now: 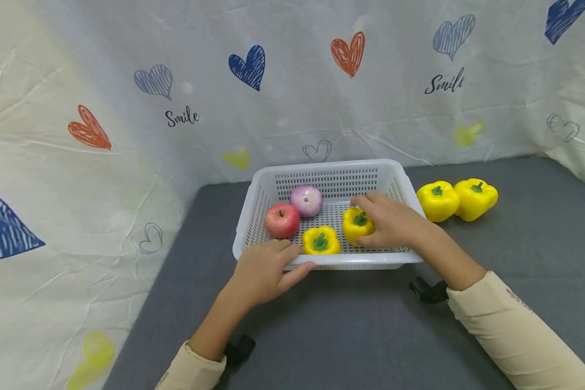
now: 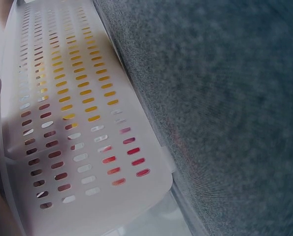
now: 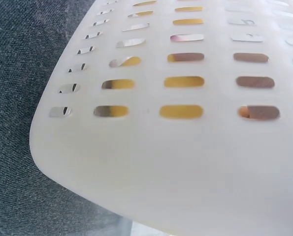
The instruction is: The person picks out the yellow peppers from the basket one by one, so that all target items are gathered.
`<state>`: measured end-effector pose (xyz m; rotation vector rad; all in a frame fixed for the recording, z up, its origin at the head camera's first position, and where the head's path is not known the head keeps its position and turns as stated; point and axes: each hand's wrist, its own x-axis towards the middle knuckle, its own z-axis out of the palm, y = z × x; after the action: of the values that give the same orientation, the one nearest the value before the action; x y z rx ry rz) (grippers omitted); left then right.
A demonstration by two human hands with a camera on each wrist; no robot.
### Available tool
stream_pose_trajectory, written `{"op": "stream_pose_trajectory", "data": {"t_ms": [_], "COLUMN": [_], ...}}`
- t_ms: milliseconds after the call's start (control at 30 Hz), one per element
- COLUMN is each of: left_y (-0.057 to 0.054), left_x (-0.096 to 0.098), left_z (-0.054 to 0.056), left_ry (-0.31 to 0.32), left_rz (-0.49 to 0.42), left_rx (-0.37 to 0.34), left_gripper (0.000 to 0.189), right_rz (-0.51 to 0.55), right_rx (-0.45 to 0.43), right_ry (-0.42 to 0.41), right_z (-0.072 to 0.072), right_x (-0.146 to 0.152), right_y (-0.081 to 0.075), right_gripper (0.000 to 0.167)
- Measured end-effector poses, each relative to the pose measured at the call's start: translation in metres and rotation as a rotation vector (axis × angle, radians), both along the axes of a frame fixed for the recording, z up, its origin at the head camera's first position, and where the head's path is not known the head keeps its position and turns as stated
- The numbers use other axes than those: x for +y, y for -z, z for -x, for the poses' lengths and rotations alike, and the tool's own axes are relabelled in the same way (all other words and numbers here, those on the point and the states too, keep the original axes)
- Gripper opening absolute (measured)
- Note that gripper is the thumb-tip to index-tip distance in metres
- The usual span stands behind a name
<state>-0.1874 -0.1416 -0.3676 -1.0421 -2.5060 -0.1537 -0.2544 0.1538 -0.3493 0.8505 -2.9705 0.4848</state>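
Note:
A white perforated plastic basket (image 1: pixel 322 260) stands on the dark cloth. My left hand (image 1: pixel 265 271) holds its front rim near the left corner, fingers over the edge and thumb along the outside. Inside the basket, my right hand (image 1: pixel 387 221) grips a yellow bell pepper (image 1: pixel 353 230) with a green stem, thumb on the near side and fingers on the far side. Left of that pepper lies another yellow bell pepper (image 1: pixel 312 238). A red apple (image 1: pixel 282 220) and a purple onion (image 1: pixel 306 200) occupy the basket's left part. Both wrist views mostly show the slotted basket wall (image 3: pixel 146 157).
Two more yellow bell peppers (image 1: pixel 437 201) (image 1: pixel 475 199) sit side by side on the dark grey cloth (image 1: pixel 351 330), just right of the basket. Behind hangs a white sheet (image 1: pixel 292 108) printed with hearts. Black wrist devices (image 1: pixel 429 291) sit under both forearms.

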Motion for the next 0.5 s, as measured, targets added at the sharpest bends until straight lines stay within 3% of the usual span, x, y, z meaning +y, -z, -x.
{"op": "stream_pose_trajectory", "data": {"t_ms": [267,400,500], "left_y": [-0.0011,-0.001,-0.0012], "left_x": [0.0007,0.0007,0.0006], "left_z": [0.0002,-0.0001,-0.0007], "left_ry": [-0.005,-0.011,-0.013], "left_rz": [0.006,0.01,0.011], "left_rx": [-0.006,-0.013,-0.019], "left_gripper": [0.032,0.033,0.034], "right_rz": [0.042,0.061,0.073], "right_rx": [-0.165,-0.255,-0.272], "right_ry": [-0.064,-0.08,-0.091], "right_z": [0.0003,-0.0008,-0.0009], "right_x": [0.0017,0.0016,0.0016], "right_y": [-0.0001,-0.001,-0.0001], "right_gripper": [0.09,0.09,0.087]}}
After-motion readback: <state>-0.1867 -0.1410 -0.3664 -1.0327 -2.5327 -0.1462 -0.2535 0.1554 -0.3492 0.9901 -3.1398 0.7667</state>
